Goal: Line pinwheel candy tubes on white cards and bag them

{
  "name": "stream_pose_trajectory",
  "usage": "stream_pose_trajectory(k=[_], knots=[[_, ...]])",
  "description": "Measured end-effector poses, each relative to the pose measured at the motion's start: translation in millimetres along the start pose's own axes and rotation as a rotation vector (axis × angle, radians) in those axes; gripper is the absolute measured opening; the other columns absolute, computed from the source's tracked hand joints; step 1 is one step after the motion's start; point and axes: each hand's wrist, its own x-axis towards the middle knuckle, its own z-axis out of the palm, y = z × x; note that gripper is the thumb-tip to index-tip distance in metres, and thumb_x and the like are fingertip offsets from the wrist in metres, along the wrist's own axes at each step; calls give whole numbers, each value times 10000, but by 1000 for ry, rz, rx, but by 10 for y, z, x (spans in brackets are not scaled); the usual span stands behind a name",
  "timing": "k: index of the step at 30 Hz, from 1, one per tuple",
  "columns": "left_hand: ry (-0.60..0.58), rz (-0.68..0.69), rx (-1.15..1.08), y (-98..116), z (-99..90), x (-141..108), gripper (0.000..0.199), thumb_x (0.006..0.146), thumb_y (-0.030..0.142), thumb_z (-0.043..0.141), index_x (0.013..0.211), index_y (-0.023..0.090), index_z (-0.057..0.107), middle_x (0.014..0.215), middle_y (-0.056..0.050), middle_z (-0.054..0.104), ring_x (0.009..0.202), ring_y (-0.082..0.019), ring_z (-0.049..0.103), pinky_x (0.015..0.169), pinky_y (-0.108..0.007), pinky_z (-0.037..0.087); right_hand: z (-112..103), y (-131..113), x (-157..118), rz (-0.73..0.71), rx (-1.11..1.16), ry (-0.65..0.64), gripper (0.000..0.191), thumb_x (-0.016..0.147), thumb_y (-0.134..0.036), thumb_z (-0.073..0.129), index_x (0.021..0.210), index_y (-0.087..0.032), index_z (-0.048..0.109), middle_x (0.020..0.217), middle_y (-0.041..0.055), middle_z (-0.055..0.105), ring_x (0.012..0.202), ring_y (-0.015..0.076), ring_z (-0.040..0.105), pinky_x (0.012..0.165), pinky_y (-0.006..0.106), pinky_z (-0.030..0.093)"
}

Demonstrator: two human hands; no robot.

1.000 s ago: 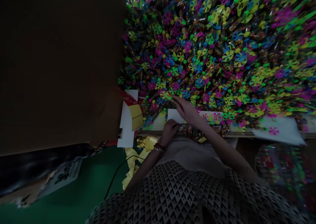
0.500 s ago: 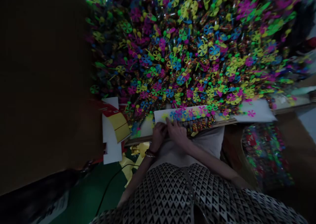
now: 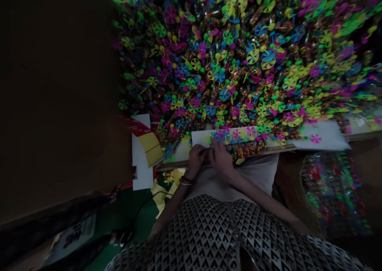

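Observation:
My left hand point(image 3: 197, 158) is closed at the table's front edge, its fingertips together beside my right hand point(image 3: 220, 158). What the fingers of either hand pinch is too small and dark to make out. Under and behind them lies a white card strip point(image 3: 200, 137), with pink, blue and green pinwheel tops point(image 3: 236, 134) along it. A row of small candy-filled tubes point(image 3: 246, 149) hangs from the strip to the right of my right hand.
A large heap of candy tubes with coloured pinwheels point(image 3: 209, 72) covers the table. White and red-yellow cards point(image 3: 151, 147) stick out at left, near a big brown box point(image 3: 59, 104). Another white card point(image 3: 325, 135) lies right. Packed bags point(image 3: 334, 187) stand at lower right.
The whole view has shifted, so things appear further right. My right hand's fingers now reach the pinwheel at the row's left end. A dark, blurred shape has come in at lower left.

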Motion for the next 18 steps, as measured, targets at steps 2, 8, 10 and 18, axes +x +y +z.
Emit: stream_pose_trajectory(k=[2, 8, 10, 18], knots=[[-5, -8, -8, 14, -3, -1, 100, 837, 222, 632, 782, 165, 692, 733, -45, 636, 709, -154, 573, 660, -267, 467, -2, 46, -9, 53, 97, 56, 385, 965, -291, 346, 1281, -118, 484, 1079, 131, 600, 1005, 218, 551, 772, 301, 482], [17, -3, 5, -23, 9, -19, 162, 846, 209, 590, 706, 164, 656, 697, -39, 608, 700, -156, 553, 639, -265, 446, -10, -109, 25, -97, -83, -49, 234, 899, -235, 462, 1077, -155, 592, 953, 101, 582, 980, 257, 494, 763, 326, 426], [25, -1, 4, -47, 16, -24, 193, 850, 194, 559, 675, 166, 636, 676, -35, 595, 695, -157, 547, 632, -261, 438, 22, -157, 38, -129, -172, -64, 271, 890, -238, 477, 1123, -158, 589, 949, 110, 573, 962, 267, 482, 773, 349, 409], [8, -2, -27, -68, -21, -7, 149, 804, 167, 526, 717, 170, 647, 732, -48, 634, 715, -167, 569, 673, -273, 461, 209, -129, 16, -178, -265, -40, 321, 933, -235, 420, 1223, -178, 545, 1173, 149, 561, 1045, 256, 477, 854, 399, 374]])
